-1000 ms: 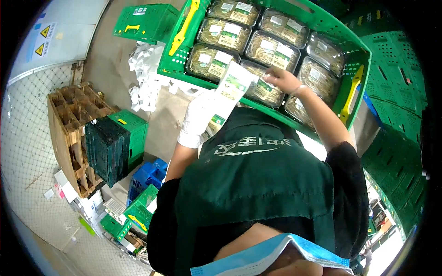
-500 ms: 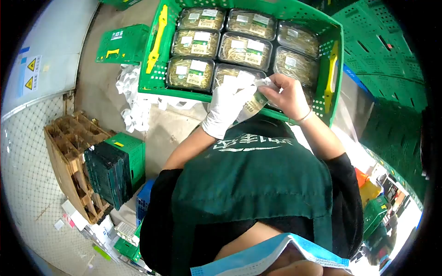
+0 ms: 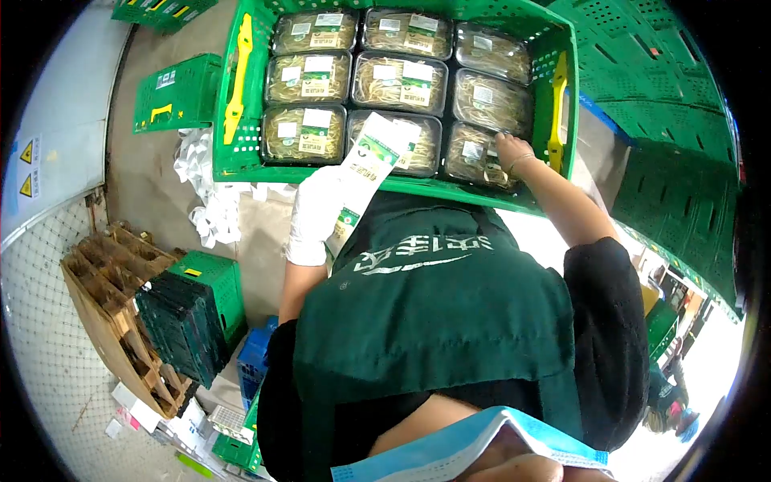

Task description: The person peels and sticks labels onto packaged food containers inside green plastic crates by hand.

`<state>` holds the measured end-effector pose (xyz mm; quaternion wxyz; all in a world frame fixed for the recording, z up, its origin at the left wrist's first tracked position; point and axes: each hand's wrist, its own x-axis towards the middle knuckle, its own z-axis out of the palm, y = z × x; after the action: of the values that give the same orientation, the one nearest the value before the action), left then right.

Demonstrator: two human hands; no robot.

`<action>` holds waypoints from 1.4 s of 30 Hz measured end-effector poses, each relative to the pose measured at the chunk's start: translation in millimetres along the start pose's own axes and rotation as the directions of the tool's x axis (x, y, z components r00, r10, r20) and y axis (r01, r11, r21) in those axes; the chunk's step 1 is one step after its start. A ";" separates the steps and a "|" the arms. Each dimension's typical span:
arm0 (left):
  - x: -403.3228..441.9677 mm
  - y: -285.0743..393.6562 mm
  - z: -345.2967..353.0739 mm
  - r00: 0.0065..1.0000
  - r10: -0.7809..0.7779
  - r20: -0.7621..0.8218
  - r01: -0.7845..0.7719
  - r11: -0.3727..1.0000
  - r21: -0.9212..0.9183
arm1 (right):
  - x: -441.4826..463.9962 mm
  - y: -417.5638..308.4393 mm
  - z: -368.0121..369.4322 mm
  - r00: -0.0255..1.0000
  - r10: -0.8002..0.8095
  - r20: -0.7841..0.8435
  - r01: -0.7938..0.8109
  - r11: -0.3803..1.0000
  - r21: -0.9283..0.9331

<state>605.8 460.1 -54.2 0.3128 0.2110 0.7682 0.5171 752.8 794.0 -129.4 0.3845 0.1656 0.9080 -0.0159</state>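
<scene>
My left hand (image 3: 315, 215), in a white glove, is closed on a strip of green-and-white printed labels (image 3: 374, 157) that slants up over the near edge of the green crate (image 3: 353, 178). Beneath the strip's top end lies the near middle tray (image 3: 426, 153), partly covered. My bare right hand (image 3: 515, 151) reaches onto the near right tray (image 3: 462, 154), its fingers bent at a label (image 3: 493, 170) on the film. The fingertips are partly hidden. Each black tray holds pale, stringy food under clear film.
Trays farther left, such as the far left one (image 3: 315, 32), bear printed labels. Two right-column trays (image 3: 491, 98) show only a small white sticker. White paper strips (image 3: 207, 189) lie on the floor. A wooden pallet (image 3: 120, 305) and stacked green crates (image 3: 650, 96) stand around.
My right hand has moved from beside the left hand to the near right tray. My left hand has drawn left and down with the label strip, now more exposed. The view has shifted slightly.
</scene>
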 end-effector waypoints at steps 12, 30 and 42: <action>3.7 29.2 19.6 0.987 0.127 0.100 -0.117 0.988 -0.101 | -51.2 -25.2 -90.0 0.895 -0.130 -0.427 0.440 0.101 0.892; 14.8 49.9 32.5 0.956 0.219 0.194 -0.253 0.952 0.172 | -5.8 49.2 -127.7 0.817 0.139 -0.560 0.018 0.964 0.266; 3.1 29.1 18.4 0.997 0.071 0.040 -0.072 0.997 0.025 | 22.6 12.6 -84.9 0.952 0.150 -0.266 -0.095 0.973 0.210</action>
<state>616.4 485.2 -33.0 0.3062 0.2523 0.7606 0.5138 683.2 825.7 -84.3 0.2342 0.2591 0.9353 -0.0570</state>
